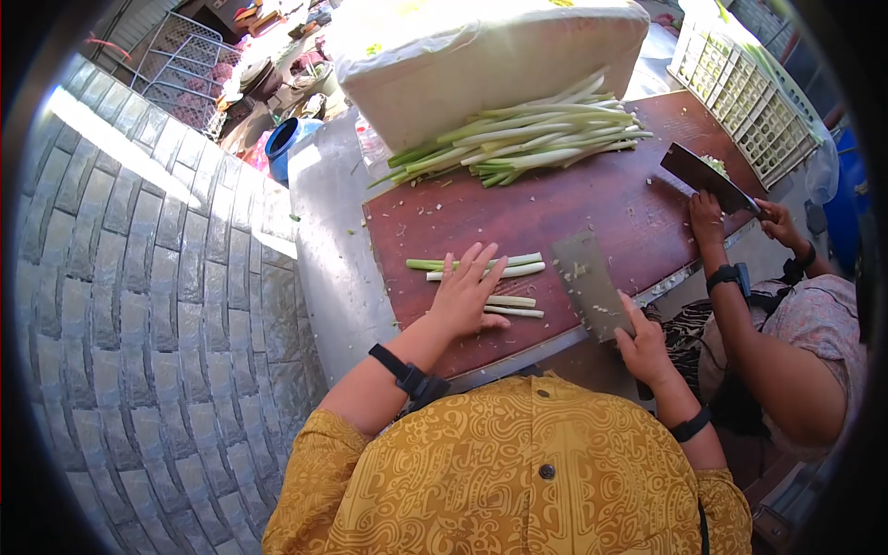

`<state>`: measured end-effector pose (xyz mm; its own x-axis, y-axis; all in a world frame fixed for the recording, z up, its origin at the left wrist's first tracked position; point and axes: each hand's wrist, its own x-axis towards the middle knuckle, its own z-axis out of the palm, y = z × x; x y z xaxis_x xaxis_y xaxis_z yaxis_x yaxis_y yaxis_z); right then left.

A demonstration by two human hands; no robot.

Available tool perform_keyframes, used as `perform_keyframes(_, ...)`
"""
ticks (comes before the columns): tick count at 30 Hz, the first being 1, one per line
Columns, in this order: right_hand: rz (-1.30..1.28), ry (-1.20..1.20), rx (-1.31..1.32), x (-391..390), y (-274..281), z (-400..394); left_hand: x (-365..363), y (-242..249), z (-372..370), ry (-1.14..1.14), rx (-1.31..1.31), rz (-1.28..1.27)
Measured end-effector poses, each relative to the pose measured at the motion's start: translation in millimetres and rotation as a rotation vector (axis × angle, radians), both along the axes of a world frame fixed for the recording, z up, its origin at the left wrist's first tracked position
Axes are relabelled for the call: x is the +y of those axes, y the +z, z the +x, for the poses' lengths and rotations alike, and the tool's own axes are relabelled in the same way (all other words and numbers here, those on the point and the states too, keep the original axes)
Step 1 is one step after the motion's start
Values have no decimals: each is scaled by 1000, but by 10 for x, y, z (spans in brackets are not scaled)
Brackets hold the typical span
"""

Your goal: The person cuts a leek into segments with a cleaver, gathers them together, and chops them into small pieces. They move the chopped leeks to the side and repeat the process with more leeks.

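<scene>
Several cut lengths of spring onion (pixel 518 270) lie on the reddish-brown board in front of me. My left hand (pixel 469 294) rests flat across them with the fingers spread, covering their middle parts. In my right hand (pixel 642 342) is a cleaver (pixel 588 282), its handle wrapped by my fingers. The broad blade, flecked with small pale bits, is just right of the spring onion ends and apart from them. Further back on the board lies a large pile of long spring onions (pixel 541 134).
A white foam box (pixel 481 74) stands behind the pile. At right, a co-worker's hands (pixel 731 220) hold another cleaver (pixel 708 178) over chopped bits. A white plastic crate (pixel 745 116) stands at the back right, a blue barrel (pixel 289 148) at the back left. A brick wall (pixel 157 305) borders the left.
</scene>
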<state>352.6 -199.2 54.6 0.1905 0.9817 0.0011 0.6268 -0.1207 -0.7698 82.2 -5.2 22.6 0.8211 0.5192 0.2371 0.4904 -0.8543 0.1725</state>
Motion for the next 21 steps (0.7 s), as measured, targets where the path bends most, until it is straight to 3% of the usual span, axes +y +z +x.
perform_keyframes(5, 41, -3, -53, -26, -21, -21, 240, -332, 148, -15, 29, -159)
perform_keyframes(9, -94, -76, -35, 56, 0, -114, 197, -352, 264, 167, -9, -147)
perform_keyframes(11, -137, -86, -153, 167, -16, -143, 90, -332, 328, 232, -33, -128)
perform_keyframes(17, -169, -75, -337, 526, -30, -204, -20, -262, 247, 229, -108, 28)
perform_keyframes(21, -133, -2, -391, 650, -48, -302, 20, -439, 168, 272, -119, -16)
